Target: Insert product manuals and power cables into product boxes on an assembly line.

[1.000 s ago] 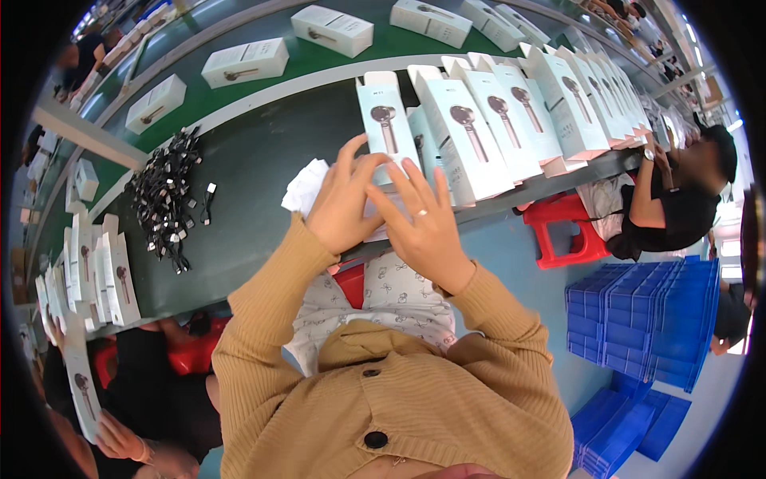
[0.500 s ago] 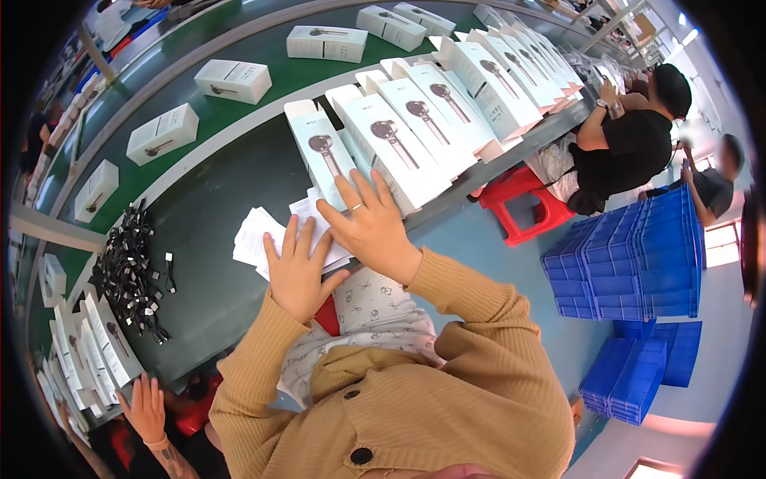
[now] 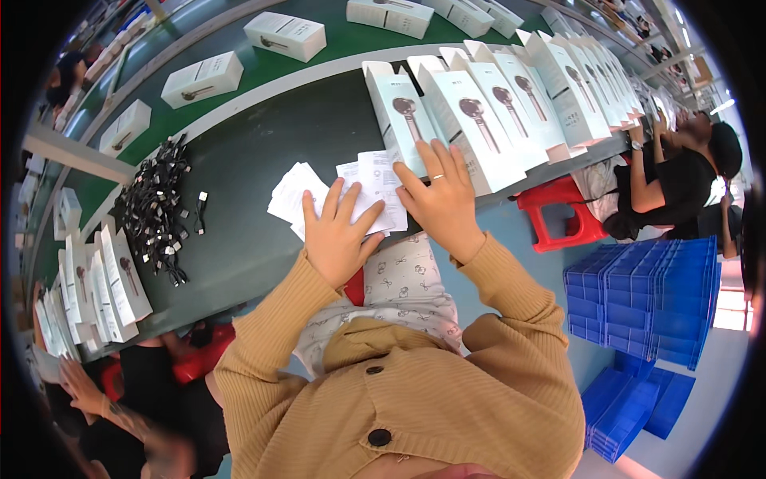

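Observation:
My left hand lies with fingers spread on a fanned pile of printed white leaflets near the table's front edge. To its right, my right hand is open too, a ring on one finger. Its fingertips reach the lower part of the nearest pale box, which has a dark handheld device pictured on its front; whether they press on it I cannot tell. Beside that stands another open-topped white box, first of a row leaning to the right. Neither hand grips anything.
A heap of black cables lies on the dark table, left of the leaflets. White boxes sit on the green belt beyond. More upright boxes stand at left. Co-workers are on both sides; a red stool and blue crates are at right.
The view has shifted, so the table appears farther right and higher. My right hand has drawn away from my left, uncovering more of the leaflets. A co-worker's hand at lower left has moved.

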Motion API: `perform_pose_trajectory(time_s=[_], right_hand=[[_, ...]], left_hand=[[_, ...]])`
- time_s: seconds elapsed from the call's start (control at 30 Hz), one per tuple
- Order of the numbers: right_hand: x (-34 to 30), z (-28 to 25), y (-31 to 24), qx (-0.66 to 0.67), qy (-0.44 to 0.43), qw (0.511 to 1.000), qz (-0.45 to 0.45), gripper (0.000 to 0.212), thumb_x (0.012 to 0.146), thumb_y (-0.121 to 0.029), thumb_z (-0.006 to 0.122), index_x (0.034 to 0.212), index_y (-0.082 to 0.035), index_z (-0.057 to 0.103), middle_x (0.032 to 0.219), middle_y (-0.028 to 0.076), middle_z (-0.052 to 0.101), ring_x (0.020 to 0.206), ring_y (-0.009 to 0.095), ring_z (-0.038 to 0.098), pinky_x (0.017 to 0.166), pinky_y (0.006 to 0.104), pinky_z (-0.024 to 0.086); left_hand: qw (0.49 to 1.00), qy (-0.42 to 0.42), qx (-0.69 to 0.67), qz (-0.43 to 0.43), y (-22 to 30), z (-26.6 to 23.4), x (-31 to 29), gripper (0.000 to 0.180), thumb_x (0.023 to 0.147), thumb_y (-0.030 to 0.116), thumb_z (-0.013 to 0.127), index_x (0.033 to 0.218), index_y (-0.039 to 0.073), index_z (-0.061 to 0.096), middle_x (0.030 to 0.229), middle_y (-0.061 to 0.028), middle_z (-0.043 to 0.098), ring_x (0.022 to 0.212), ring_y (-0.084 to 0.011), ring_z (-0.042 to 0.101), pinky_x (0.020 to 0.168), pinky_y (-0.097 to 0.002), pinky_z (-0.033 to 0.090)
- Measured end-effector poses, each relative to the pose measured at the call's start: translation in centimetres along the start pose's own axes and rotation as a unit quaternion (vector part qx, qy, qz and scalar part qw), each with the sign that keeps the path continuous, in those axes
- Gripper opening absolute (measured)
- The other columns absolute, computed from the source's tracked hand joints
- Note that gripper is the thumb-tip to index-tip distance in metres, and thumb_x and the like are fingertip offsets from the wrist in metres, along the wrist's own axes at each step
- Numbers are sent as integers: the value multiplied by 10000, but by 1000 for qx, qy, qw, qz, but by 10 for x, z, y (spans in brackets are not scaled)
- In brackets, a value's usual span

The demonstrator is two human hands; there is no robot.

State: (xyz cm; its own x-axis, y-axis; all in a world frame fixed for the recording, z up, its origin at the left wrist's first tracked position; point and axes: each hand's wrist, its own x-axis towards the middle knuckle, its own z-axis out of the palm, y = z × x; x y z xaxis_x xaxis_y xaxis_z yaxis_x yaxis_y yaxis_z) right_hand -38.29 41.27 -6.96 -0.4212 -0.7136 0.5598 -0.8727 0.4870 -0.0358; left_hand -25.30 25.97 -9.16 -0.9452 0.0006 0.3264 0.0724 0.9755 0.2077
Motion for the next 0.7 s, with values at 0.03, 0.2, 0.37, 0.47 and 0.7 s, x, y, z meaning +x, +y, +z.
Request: perform_pose_trajectory(time_s=[0.03,0.2,0.37,0.47,0.7], right_hand=[[-2,3,2,-9,1,1000,-8,325,713,-152,710,1028,-127,638,1180,168,527,1132,367,495,1011,501,369],[-6,7,4,-15,25,1000,11,296,716,-169,722,1005,-149,661,1198,152,554,1140,355,522,1008,494,387],[-4,6,3,-24,37,999,3,204,746,-128,676,947,-127,645,1195,173,563,1119,367,535,1002,475,394],[-8,4,5,-28,42,999,13,196,759,-118,664,954,-125,643,1203,178,556,1121,366,533,1007,465,391],[-8,5,8,-38,39,998,14,186,772,-120,663,957,-128,642,1205,174,553,1133,358,524,1014,463,385]], left_hand=[[1000,-10,-1,-6,-1,-2,-1,434,777,371,673,1176,210,614,1295,-138,492,1278,-345,382,970,-673,250],[1000,-15,-6,-5,-6,-7,-6,443,776,350,678,1191,212,609,1309,-131,486,1291,-347,376,986,-669,235],[999,-32,28,-31,-13,-16,-17,454,772,335,692,1203,216,611,1317,-133,477,1288,-357,374,986,-681,229],[999,-36,28,-26,-13,-18,-18,457,770,323,696,1205,213,610,1322,-137,474,1284,-356,379,986,-677,230],[998,-37,38,-19,-14,-21,-19,446,780,315,685,1206,204,609,1319,-141,477,1289,-348,379,996,-665,225]])
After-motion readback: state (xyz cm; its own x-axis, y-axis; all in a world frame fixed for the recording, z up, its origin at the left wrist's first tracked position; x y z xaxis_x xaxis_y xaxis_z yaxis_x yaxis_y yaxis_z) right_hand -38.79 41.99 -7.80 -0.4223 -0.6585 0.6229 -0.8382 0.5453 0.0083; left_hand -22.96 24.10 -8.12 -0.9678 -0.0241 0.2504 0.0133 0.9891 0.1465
